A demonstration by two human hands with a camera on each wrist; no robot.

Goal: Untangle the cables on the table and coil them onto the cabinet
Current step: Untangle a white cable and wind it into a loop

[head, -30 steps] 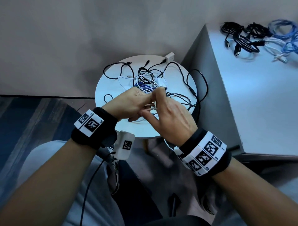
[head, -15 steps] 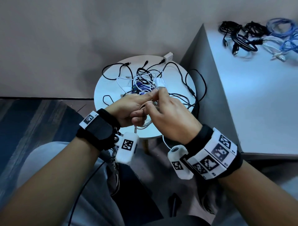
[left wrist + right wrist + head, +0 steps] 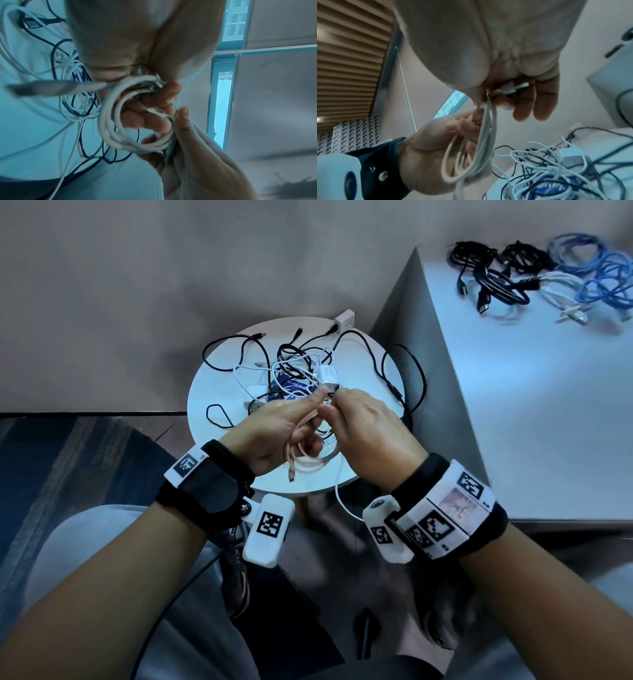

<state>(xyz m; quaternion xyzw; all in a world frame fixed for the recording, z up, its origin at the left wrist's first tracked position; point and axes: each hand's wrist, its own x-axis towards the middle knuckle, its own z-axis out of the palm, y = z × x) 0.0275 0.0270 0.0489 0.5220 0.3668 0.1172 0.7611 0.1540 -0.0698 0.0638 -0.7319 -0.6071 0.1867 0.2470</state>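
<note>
A pale pinkish cable (image 3: 305, 451) (image 3: 120, 119) (image 3: 467, 155) is wound in small loops over the near part of the round white table (image 3: 212, 378). My left hand (image 3: 291, 426) holds the loops, fingers curled round them. My right hand (image 3: 346, 409) pinches the same cable at the top of the coil, and its plug end (image 3: 515, 87) lies under the fingers. One connector (image 3: 291, 475) hangs below the coil. A tangle of black, white and blue cables (image 3: 301, 371) lies on the table behind my hands.
The grey cabinet (image 3: 531, 405) stands right of the table, with coiled black, white and blue cables (image 3: 534, 278) at its far end. A white charger (image 3: 344, 318) sits at the table's back edge. Black cable loops (image 3: 411, 381) hang over the table's right side.
My left hand has turned palm up, so the coiled loops now show in it. Both hands stay together over the table's near part.
</note>
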